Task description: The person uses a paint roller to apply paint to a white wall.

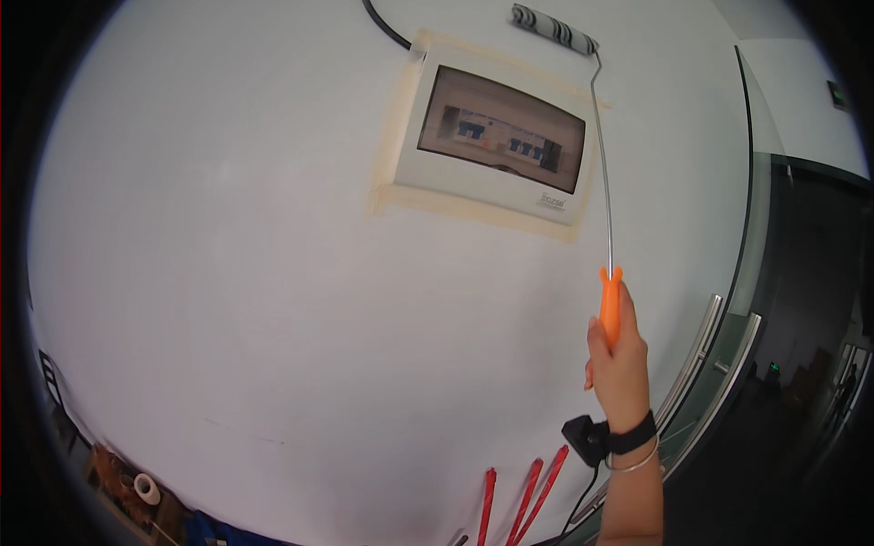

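My right hand (618,362) is closed around the orange handle (610,307) of a paint roller. Its thin metal rod (603,164) runs up past the right side of an electrical distribution box (488,188). The striped grey-and-black roller sleeve (554,30) is at the wall above the box; whether it touches cannot be told. Through the box's tinted cover (502,130), a row of circuit breakers with blue switches shows. Masking tape (471,213) borders the box on the white wall (273,273). My left hand is out of view.
Several red-wrapped poles (489,505) lean at the bottom. A glass door with steel bar handles (741,375) stands at right, beside a dark passage. A black cable (386,26) enters the box's top left. At lower left, a tape roll (147,489) lies on a cardboard box.
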Motion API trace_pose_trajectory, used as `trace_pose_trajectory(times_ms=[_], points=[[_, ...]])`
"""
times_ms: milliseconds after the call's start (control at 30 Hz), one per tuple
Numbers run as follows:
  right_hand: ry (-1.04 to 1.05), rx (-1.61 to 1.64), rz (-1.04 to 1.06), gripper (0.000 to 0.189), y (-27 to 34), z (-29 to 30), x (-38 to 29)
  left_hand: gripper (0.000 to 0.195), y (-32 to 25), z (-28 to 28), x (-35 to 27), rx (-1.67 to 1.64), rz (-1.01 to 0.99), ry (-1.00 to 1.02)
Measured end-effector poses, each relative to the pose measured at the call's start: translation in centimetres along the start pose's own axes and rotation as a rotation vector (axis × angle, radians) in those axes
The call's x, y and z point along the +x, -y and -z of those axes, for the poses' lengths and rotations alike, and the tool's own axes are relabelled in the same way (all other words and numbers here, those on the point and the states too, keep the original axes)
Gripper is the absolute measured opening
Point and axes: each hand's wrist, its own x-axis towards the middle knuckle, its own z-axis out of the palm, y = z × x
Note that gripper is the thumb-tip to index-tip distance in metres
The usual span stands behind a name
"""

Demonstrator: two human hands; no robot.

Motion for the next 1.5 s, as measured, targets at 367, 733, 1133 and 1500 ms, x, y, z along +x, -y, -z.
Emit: trace_pose_trajectory(times_ms=[367, 733, 1133, 1500], points=[[0.057, 0.074, -0.142, 0.061, -0.8, -0.8, -6.8, 0.016, -0.3, 0.8, -0.3, 0.026, 0.059, 0.011], [0.033, 0.281, -0.115, 0.061, 1.0, -1.6, -9.3, 0.016, 0.4, 2.2, -0.9, 0.02, 0.045, 0.012], [0.047, 0.236, 0.038, 0.066, 3.8, -4.5, -9.5, 0.017, 0.8, 4.9, -1.1, 0.01, 0.155, 0.01], [-0.011, 0.185, 0.146, 0.06, 9.7, -3.8, 3.3, 0.015, 3.3, 5.9, -0.3, -0.023, 0.009, -0.033]])
